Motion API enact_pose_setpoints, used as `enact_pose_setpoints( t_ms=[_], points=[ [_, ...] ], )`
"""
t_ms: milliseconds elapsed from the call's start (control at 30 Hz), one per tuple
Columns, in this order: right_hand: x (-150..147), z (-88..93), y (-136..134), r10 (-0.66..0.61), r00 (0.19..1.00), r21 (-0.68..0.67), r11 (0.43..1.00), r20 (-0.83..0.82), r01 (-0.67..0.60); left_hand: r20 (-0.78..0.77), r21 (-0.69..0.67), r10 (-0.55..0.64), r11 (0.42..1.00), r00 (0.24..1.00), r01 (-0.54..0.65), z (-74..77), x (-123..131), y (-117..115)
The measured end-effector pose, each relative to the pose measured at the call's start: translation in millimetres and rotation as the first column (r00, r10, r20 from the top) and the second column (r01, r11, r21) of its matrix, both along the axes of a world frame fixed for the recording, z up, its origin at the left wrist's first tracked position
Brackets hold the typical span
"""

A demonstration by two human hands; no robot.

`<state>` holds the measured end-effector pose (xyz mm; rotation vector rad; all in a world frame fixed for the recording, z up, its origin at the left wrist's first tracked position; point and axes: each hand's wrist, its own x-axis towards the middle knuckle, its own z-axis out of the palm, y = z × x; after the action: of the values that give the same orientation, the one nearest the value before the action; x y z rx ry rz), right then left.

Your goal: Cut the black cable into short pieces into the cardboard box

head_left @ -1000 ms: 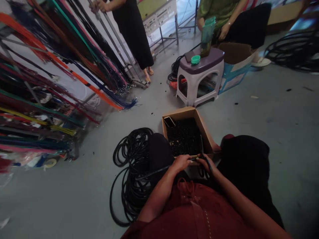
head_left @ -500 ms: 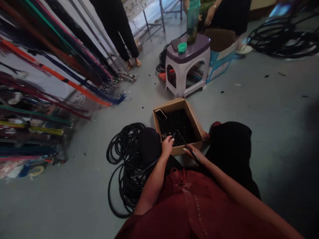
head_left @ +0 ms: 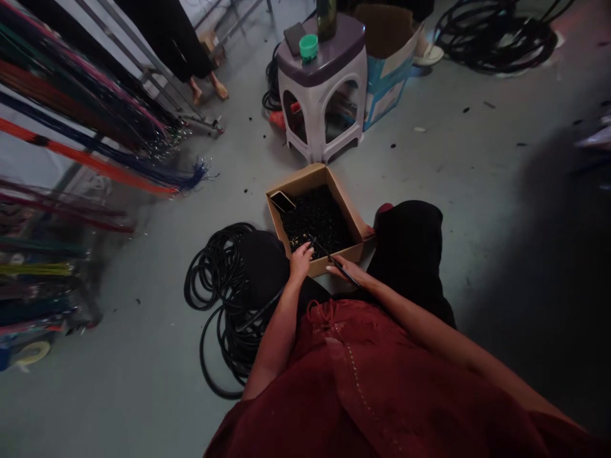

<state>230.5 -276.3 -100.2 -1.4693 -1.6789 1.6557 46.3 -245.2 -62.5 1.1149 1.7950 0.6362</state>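
As I watch through the head camera from afar, a cardboard box (head_left: 296, 179) sits on the floor (head_left: 429, 191) between the person's knees, its bottom well covered with small black pieces (head_left: 315, 222). A phone (head_left: 282, 201) lies in the box's far left corner. Much of a coil of black tubing (head_left: 210, 286) lies on the floor beside the box's left side, so I judge that a good heap has gathered and plenty of tubing remains.

My right hand (head_left: 344, 271) is clenched on a slim black piece (head_left: 334, 262), too thin for me to identify, which points over the box's near right edge. My left hand (head_left: 300, 262) is curled at the near edge, just beside that piece. A length of tubing runs up toward it, but I cannot tell whether this hand grips anything.

Compared with the frame half a second ago, my view has swung, placing the box higher and further left. The seated person's hands have left the picture, and the purple-topped plastic stool (head_left: 319, 108) now sits at the top edge.
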Motion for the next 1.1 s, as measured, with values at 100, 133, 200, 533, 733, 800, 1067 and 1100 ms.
enact_pose_setpoints(
  t_ms=[100,133,200,533,733,800,1067,1100],
  points=[
    [0.7,1.3,0.7,0.02,1.0,0.01,1.0,0.012,-0.02,0.007,-0.019,-0.043,0.999,0.999,0.043,-0.2,1.2,-0.3],
    [1.0,1.4,0.8,0.027,1.0,0.014,1.0,0.014,-0.027,0.01,-0.023,-0.06,0.998,0.998,0.061,-0.6,1.3,-0.4],
    [1.6,1.2,0.8,0.04,0.999,0.019,0.999,0.018,-0.041,0.013,-0.027,-0.097,0.995,0.995,0.098,-1.5,1.2,-0.5],
    [4.5,2.9,-1.0,0.116,0.993,0.029,0.993,0.007,-0.117,0.009,-0.039,-0.207,0.978,0.978,0.207,-1.8,-0.3,-0.4],
    [4.2,6.5,0.3,0.12,0.992,0.062,0.991,0.041,-0.122,0.032,-0.037,-0.285,0.958,0.958,0.286,2.0,-3.9,0.4],
    [3.7,7.5,1.3,0.11,0.992,0.086,0.99,0.067,-0.116,0.044,-0.036,-0.307,0.95,0.951,0.309,3.9,-4.5,0.6],
    [4.5,13.9,3.4,0.088,0.979,0.11,0.988,0.184,-0.11,0.057,-0.025,-0.331,0.943,0.942,0.333,4.1,-3.5,-0.2],
    [4.7,14.5,3.2,0.089,0.976,0.105,0.988,0.197,-0.112,0.056,-0.024,-0.329,0.943,0.943,0.331,3.3,-3.2,-0.7]
  ],
)
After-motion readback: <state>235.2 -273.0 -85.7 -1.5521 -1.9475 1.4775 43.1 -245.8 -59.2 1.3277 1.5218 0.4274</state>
